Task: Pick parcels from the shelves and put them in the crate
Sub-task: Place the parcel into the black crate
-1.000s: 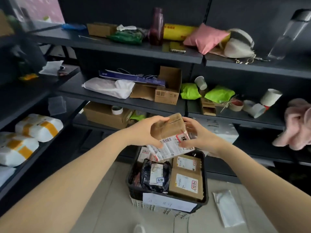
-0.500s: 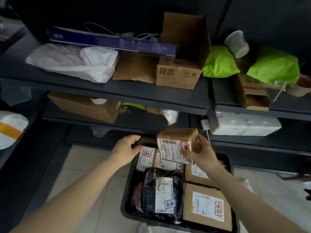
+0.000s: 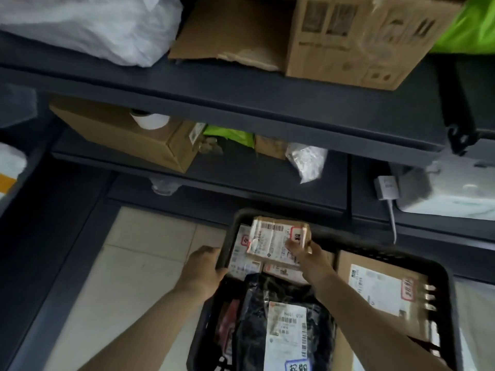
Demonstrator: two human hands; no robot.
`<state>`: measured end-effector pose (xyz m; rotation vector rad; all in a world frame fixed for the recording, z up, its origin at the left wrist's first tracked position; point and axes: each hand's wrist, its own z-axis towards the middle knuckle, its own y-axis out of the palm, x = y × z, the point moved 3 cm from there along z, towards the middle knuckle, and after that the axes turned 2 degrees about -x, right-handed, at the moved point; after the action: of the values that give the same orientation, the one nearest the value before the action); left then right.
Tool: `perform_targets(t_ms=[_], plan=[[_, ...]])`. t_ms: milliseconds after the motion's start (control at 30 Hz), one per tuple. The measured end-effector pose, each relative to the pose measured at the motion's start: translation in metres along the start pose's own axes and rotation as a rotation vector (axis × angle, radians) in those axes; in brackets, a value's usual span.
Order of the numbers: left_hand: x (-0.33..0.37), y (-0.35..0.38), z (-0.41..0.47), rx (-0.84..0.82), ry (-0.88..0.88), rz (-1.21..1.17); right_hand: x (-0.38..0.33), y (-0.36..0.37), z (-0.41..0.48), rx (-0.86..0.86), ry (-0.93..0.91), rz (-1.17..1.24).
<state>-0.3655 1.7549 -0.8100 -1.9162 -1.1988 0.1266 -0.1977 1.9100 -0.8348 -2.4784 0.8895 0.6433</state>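
Observation:
A black crate [image 3: 444, 279] stands on the floor below the shelves, holding several labelled parcels. At its far left corner my right hand [image 3: 308, 257] holds a small brown parcel [image 3: 276, 236] with a white label, low over the other parcels. My left hand [image 3: 202, 271] grips the crate's left rim. A black bagged parcel [image 3: 267, 317] lies in the crate's near middle, and a flat brown box [image 3: 380, 287] lies at its right.
Dark shelves [image 3: 241, 100] rise just beyond the crate. They carry a white bag [image 3: 88, 22], cardboard boxes [image 3: 348, 41], a green bag [image 3: 471, 30] and a long brown box [image 3: 120, 135]. A white charger with its cable [image 3: 387, 188] hangs at right. Tiled floor [image 3: 128, 263] lies to the left.
My right hand has lowered the small brown parcel into the crate's far left corner. My left hand has come to the crate's left rim. The view has tilted down and closer.

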Motion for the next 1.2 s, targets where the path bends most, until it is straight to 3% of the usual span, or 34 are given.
perform_targets(t_ms=[133, 400, 567, 700, 1000, 1200], plan=[[-0.004, 0.011, 0.003, 0.036, 0.02, 0.071, 0.007, 0.013, 0.011, 0.037, 0.014, -0.072], [-0.009, -0.016, -0.018, 0.058, 0.068, 0.248, -0.023, 0.008, -0.016, 0.055, -0.129, -0.403], [-0.017, -0.061, -0.063, 0.155, 0.042, 0.292, -0.06, -0.006, -0.053, 0.125, -0.285, -0.631], [-0.032, -0.101, -0.13, 0.268, -0.017, 0.33, -0.111, 0.013, -0.114, 0.06, -0.457, -0.857], [-0.141, -0.175, -0.347, 0.501, -0.398, 0.441, -0.211, 0.152, -0.294, -0.057, -1.06, -1.441], [-0.216, -0.182, -0.514, 0.641, -0.661, 0.362, -0.207, 0.274, -0.433, -0.255, -1.335, -1.629]])
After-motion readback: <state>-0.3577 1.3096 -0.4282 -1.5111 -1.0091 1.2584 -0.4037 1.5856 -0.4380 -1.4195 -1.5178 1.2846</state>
